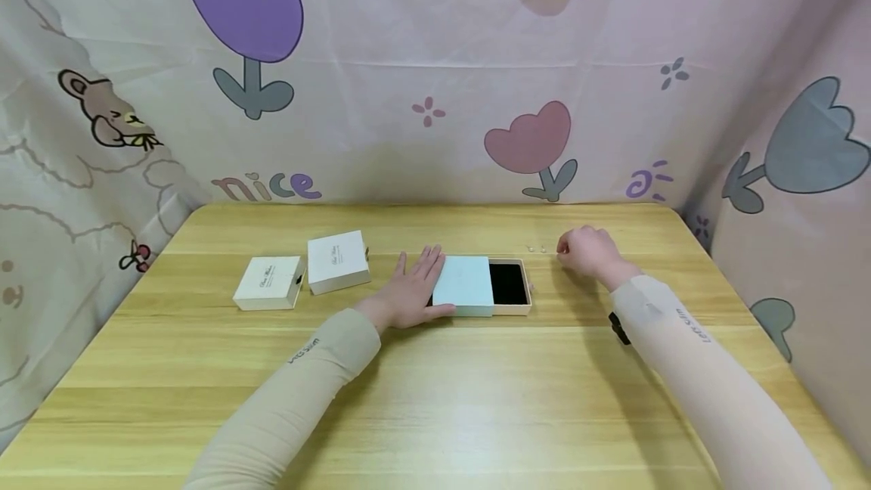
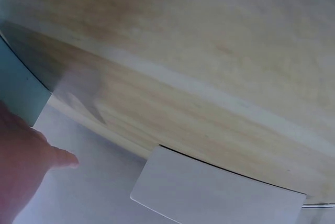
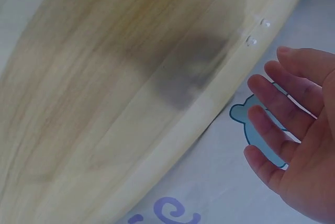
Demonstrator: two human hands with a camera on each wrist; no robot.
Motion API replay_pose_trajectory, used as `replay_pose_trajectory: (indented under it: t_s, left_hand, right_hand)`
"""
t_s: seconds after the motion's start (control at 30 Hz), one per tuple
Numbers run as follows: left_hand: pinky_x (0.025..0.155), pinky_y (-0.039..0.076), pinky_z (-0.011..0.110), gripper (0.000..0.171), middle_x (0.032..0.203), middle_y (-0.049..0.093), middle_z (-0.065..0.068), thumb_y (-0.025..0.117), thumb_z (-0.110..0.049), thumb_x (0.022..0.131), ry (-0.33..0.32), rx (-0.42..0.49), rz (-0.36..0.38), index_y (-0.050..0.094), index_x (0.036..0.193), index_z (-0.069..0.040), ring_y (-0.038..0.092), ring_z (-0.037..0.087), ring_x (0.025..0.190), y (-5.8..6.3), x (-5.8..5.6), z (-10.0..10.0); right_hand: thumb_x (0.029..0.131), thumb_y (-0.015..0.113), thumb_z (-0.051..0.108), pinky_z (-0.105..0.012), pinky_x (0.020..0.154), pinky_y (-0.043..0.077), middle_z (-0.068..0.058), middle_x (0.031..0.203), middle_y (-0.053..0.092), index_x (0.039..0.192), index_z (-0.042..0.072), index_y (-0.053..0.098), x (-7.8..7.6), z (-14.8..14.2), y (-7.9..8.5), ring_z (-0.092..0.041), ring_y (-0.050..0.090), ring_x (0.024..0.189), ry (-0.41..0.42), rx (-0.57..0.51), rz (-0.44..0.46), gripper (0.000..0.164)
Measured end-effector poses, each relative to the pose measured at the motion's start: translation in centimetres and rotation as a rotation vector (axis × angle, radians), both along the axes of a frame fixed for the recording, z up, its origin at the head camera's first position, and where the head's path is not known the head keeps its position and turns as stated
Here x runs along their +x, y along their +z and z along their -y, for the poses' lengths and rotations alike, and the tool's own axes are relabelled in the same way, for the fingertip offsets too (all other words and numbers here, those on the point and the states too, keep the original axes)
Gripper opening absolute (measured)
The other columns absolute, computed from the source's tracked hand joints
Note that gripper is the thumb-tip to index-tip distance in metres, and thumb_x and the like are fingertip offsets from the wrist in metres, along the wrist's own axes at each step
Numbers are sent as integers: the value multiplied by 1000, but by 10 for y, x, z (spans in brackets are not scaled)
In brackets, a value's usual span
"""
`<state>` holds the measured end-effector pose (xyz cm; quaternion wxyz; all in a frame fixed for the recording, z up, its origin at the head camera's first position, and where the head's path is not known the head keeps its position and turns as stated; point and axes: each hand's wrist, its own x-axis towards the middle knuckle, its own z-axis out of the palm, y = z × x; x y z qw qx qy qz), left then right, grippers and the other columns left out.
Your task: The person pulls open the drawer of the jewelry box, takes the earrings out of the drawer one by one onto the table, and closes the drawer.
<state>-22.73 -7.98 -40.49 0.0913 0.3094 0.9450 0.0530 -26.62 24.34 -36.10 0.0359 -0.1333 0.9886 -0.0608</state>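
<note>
With its fingers spread, my left hand [image 1: 411, 293] rests against the left end of a pale blue box sleeve [image 1: 464, 286]. Out of the sleeve's right side sticks a drawer [image 1: 510, 287] with a black lining and a light rim; some black also shows at the left end beside the hand. Two tiny shiny, clear pieces [image 3: 258, 31] lie on the table behind and right of the drawer. Just right of them is my right hand [image 1: 588, 252], its fingers loosely bent and holding nothing, as the right wrist view shows [image 3: 298, 114].
Left of my left hand stand two white boxes, one [image 1: 338, 262] slightly behind the other [image 1: 269, 283], each with printed lettering and a dark tab on its right side. All stand on a wooden table [image 1: 435, 399]. A patterned cloth [image 1: 381, 97] hangs behind and at both sides.
</note>
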Motion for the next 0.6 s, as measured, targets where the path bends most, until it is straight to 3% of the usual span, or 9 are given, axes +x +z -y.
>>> replay_pose_trajectory:
  t_s: [0.17, 0.33, 0.5, 0.6]
  left_hand:
    - [114, -3, 57, 92, 158, -3, 14, 34, -65, 91, 0, -30, 2, 1, 150, -2, -4, 28, 147, 3, 1, -1]
    - [113, -3, 59, 90, 158, 0, 16, 33, -63, 92, -14, -52, 7, 3, 150, -1, -1, 29, 147, 7, 1, -4]
    - [113, -3, 60, 89, 158, 1, 16, 31, -63, 93, -14, -81, 21, 2, 150, -1, -1, 30, 146, 9, 2, -4]
    - [112, -2, 61, 89, 158, 1, 16, 32, -62, 93, -12, -83, 22, 2, 150, -1, -1, 30, 146, 9, 2, -4]
  right_hand:
    - [85, 61, 17, -50, 81, 42, -13, 91, 70, 92, 3, 70, 4, 1, 1, -32, 61, 86, 11, 6, 12, 18]
    - [86, 60, 14, -52, 89, 44, -19, 101, 68, 105, -3, 66, 8, 2, 3, -35, 63, 94, 61, -38, 72, 26]
    - [85, 65, 18, -51, 96, 43, -25, 113, 63, 121, -9, 55, 11, 4, 7, -40, 57, 108, 155, -223, 209, 46]
    - [81, 70, 22, -54, 102, 36, -30, 129, 51, 135, -10, 40, 14, 7, 8, -45, 47, 120, 202, -317, 304, 69]
